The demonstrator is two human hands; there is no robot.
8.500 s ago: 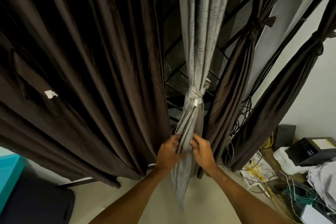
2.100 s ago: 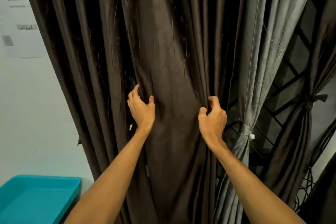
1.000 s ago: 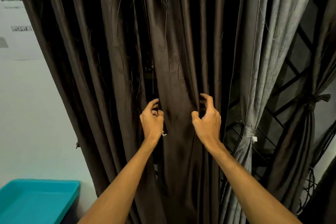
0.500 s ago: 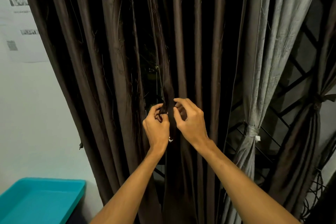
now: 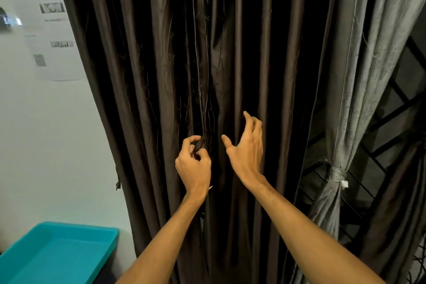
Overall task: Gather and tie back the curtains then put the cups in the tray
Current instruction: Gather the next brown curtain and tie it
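A dark brown curtain [image 5: 230,53] hangs loose in long folds across the middle. My left hand [image 5: 193,166] pinches a bunched fold of it between thumb and fingers. To the right of that fold, my right hand [image 5: 246,152] is spread with fingers apart, in front of the fabric and holding nothing. Further right hangs a grey curtain [image 5: 368,76], tied back with a grey band [image 5: 335,174]. A turquoise tray [image 5: 55,253] lies at the lower left. No cups are in view.
A white wall with pinned papers [image 5: 53,41] is on the left. A black window grille [image 5: 391,122] shows behind the grey curtain. Another dark curtain [image 5: 403,226] hangs at the lower right.
My right hand has let go of the fold and moved right, its fingers spreading. My left hand keeps its pinch on the bunched brown fabric.
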